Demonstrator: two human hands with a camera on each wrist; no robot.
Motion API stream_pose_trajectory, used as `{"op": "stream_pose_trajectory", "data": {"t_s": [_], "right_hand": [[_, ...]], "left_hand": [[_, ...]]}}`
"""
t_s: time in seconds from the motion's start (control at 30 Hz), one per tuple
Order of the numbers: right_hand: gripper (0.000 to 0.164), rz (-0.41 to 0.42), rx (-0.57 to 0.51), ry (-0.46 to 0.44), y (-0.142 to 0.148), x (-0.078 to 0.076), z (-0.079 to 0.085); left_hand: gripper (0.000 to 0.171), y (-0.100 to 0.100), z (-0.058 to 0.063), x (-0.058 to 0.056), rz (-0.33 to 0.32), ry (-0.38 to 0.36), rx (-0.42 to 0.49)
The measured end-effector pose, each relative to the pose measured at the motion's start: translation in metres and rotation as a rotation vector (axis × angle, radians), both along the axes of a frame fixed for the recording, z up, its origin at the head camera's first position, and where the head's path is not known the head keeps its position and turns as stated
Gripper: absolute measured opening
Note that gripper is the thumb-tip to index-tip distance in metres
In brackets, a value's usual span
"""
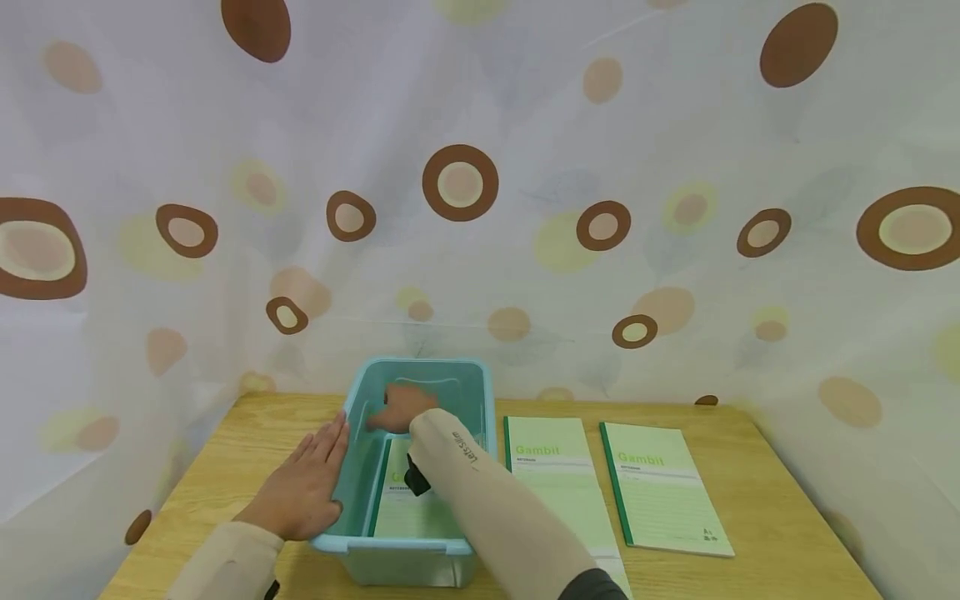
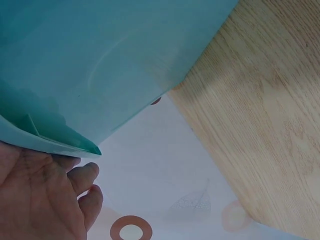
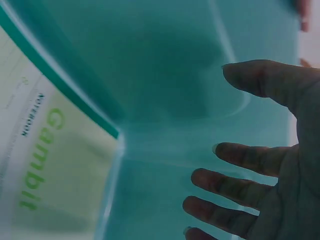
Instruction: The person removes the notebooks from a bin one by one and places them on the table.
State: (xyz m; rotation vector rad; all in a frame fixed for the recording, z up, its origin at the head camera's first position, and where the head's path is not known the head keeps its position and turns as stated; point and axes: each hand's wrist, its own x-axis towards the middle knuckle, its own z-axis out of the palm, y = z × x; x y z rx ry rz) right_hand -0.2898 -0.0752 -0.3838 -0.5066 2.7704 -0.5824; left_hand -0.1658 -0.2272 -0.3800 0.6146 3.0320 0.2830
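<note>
A light blue plastic bin [image 1: 487,400] stands on the table, with a pale green Gambit notebook [image 1: 420,517] lying flat on its floor. My left hand [image 1: 307,479] rests on the bin's left rim, fingers straight along it; in the left wrist view the fingers [image 2: 82,177] lie under the rim's edge. Inside the bin, toward its back, is my right hand [image 1: 405,406], slightly blurred. The right wrist view shows that hand [image 3: 265,175] with its fingers spread and nothing between them, above the notebook [image 3: 55,155] in the bin.
Right of the bin, a Gambit notebook [image 1: 558,475] lies partly behind my right forearm, with more pale green paper below it. Another Gambit notebook [image 1: 667,492] lies further right. A patterned sheet [image 1: 525,275] hangs behind the wooden table [image 1: 772,517].
</note>
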Motion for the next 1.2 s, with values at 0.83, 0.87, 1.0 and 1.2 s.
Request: {"op": "stream_pose_trajectory", "data": {"t_s": [0.83,0.87,1.0,1.2], "right_hand": [[0.073,-0.017,0.058,-0.29,-0.006,0.001,-0.056],[0.073,-0.014,0.047,-0.288,-0.006,0.001,-0.055],[0.073,-0.01,0.034,-0.276,-0.008,-0.004,-0.056],[0.066,-0.01,0.199,-0.156,-0.02,-0.016,-0.069]], "left_hand": [[0.08,0.0,-0.004,0.001,-0.013,0.015,-0.001],[0.08,0.0,-0.004,0.0,-0.01,0.014,-0.005],[0.08,-0.001,-0.003,-0.002,-0.007,0.019,-0.004],[0.08,-0.003,-0.002,-0.003,-0.005,0.012,-0.006]]}}
